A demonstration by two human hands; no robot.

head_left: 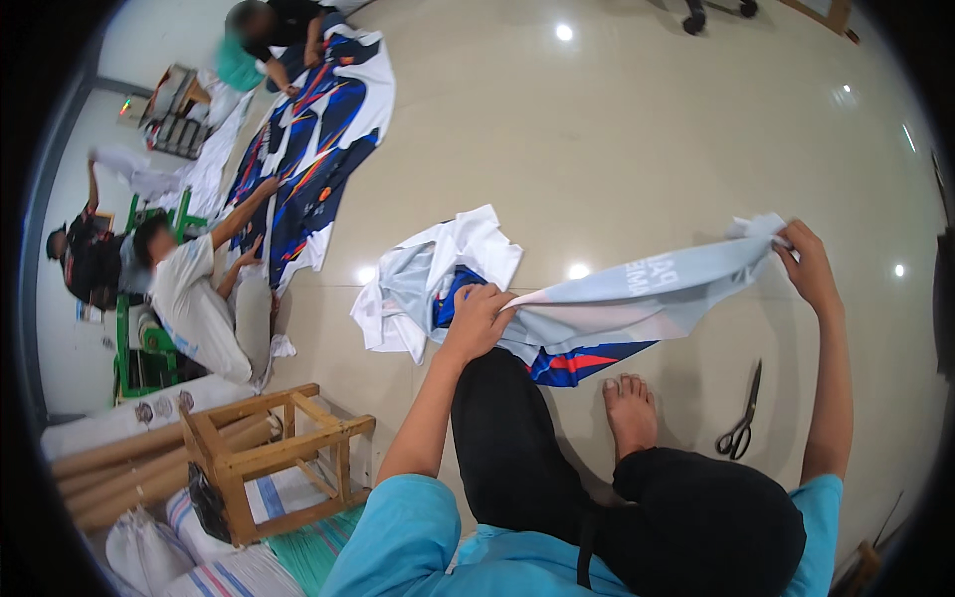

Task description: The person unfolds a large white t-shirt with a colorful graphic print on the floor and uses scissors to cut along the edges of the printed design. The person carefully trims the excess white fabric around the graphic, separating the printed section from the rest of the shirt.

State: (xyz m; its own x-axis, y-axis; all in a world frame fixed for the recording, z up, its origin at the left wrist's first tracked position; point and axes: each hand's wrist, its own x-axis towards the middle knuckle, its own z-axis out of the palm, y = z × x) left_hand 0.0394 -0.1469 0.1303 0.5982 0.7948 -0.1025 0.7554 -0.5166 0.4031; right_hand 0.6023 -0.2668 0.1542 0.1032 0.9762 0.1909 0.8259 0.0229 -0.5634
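Stretched between my two hands is a length of printed fabric [627, 298], its pale grey back side facing up and a blue and red face showing along the lower edge. My left hand [479, 320] pinches its left end above my knee. Out to the right, my right hand [807, 261] grips the other end, slightly raised. Beside my left hand a crumpled heap of white and blue fabric [487, 245] lies on the floor. Black-handled scissors [738, 434] rest on the floor to the right of my bare foot.
A wooden stool [269, 458] lies tipped at the lower left, near stuffed sacks [224, 577] and cardboard rolls [149, 478]. At upper left, people handle a long printed cloth [318, 129] on the floor. Green machine frames [144, 348] stand by the wall.
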